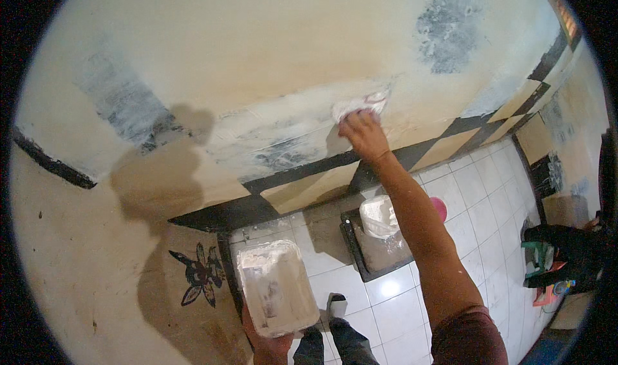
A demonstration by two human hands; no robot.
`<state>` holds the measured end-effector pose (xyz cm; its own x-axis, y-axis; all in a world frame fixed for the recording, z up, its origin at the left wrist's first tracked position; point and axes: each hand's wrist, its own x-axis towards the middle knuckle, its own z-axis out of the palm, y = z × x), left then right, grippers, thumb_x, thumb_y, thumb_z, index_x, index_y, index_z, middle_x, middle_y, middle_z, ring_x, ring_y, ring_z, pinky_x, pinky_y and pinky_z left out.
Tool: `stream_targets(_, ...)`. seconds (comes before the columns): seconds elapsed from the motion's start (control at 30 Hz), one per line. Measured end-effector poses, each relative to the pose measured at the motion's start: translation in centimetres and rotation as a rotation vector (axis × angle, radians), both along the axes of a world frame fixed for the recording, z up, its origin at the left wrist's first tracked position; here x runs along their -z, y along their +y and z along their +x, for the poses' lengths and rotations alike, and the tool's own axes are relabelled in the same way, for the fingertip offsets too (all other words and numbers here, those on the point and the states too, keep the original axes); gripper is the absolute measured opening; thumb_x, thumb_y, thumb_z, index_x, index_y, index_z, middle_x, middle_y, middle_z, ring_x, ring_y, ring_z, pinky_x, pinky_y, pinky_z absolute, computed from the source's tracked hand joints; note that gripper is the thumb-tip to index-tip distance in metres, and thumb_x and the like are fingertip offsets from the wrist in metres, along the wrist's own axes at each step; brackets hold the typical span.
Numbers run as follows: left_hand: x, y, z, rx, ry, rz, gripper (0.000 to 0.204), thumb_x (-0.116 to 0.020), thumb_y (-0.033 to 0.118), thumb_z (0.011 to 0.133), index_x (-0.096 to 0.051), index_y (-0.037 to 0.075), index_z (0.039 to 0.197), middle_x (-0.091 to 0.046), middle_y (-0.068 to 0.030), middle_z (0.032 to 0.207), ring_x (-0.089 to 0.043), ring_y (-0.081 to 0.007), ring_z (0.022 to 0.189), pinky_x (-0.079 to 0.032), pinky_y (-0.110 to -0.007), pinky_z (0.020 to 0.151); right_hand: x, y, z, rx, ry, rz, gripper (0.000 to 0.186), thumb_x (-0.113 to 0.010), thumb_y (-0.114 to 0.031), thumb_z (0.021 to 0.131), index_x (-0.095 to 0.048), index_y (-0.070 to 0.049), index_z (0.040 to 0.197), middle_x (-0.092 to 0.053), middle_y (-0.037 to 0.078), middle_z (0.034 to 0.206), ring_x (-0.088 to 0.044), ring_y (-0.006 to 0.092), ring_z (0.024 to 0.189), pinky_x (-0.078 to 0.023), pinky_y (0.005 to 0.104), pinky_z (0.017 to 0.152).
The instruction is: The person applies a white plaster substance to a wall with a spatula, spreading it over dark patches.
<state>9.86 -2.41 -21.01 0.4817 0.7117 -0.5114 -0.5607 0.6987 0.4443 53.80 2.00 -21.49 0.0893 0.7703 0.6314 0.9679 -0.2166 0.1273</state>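
Note:
My left hand (pixel 273 347) holds a clear rectangular plastic tub (pixel 278 291) from below, low in the picture. Whitish paste coats the tub's inside and rim. My right arm reaches forward to the wall (pixel 283 43), where my right hand (pixel 365 133) presses a thin white piece with reddish marks (pixel 364 102) against the surface. Its fingers are closed over the lower edge of that piece, and its exact kind is unclear. Around it runs a smeared white patch (pixel 283 130) over dark paint, just above the black and cream checked band.
On the tiled floor (pixel 338 278) by the wall's foot sits a black-edged tray (pixel 386 262) with a white open bag or tub (pixel 380 215) on it. A pink round item (pixel 438 208) lies behind my forearm. At far right, a person in dark clothes (pixel 566 252) is beside green and red items.

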Motion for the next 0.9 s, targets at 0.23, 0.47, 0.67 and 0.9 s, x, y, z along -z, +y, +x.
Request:
stream_targets(0.23, 0.8, 1.0, -0.3, 0.011, -0.089, -0.103, 0.05, -0.041, 0.044, 0.095, -0.054, 0.009, 0.128, -0.06, -0.0091, 0.121, -0.057, -0.0277, 0.115, -0.048, -0.05, 0.096, 2.6, -7.2, -3.0, -0.114, 0.156, 0.002, 0.032, -0.066, -0.012, 0.076, -0.06, -0.009, 0.107, -0.06, 0.01, 0.093, -0.058, 0.032, 0.088, -0.047, 0.0446, 0.078)
stream_targets(0.47, 1.8, 1.0, -1.5, 0.001, -0.007, 0.023, 0.053, -0.041, 0.047, 0.096, -0.051, 0.009, 0.13, -0.059, -0.0094, 0.123, -0.057, -0.0288, 0.115, -0.048, -0.05, 0.096, -5.3, -6.0, 0.5, 0.167, 0.721, 0.62, 0.015, -0.059, -0.011, 0.085, -0.051, -0.001, 0.077, -0.052, 0.01, 0.066, -0.048, 0.0212, 0.06, -0.041, 0.0357, 0.06)
stream_targets(0.67, 0.1, 3.0, -3.8, -0.033, -0.038, -0.09, 0.052, -0.043, 0.046, 0.095, -0.051, 0.009, 0.13, -0.059, -0.0109, 0.123, -0.057, -0.0288, 0.114, -0.048, -0.051, 0.095, -5.8, -3.3, 3.4, 0.241, 0.758, 0.756, 0.019, -0.056, -0.01, 0.084, -0.046, 0.0, 0.071, -0.047, 0.008, 0.063, -0.04, 0.0146, 0.06, -0.036, 0.0317, 0.056)
stream_targets(0.9, 2.6, 5.5, -11.4, -0.213, -0.163, -0.222, 0.056, -0.045, 0.052, 0.093, -0.05, 0.012, 0.132, -0.058, -0.0089, 0.126, -0.055, -0.0299, 0.116, -0.045, -0.053, 0.098, -4.0, 5.9, -3.0, 0.211, 0.596, 0.718, 0.022, -0.06, -0.019, 0.088, -0.059, 0.001, 0.081, -0.059, 0.014, 0.066, -0.055, 0.0283, 0.063, -0.045, 0.0404, 0.063)
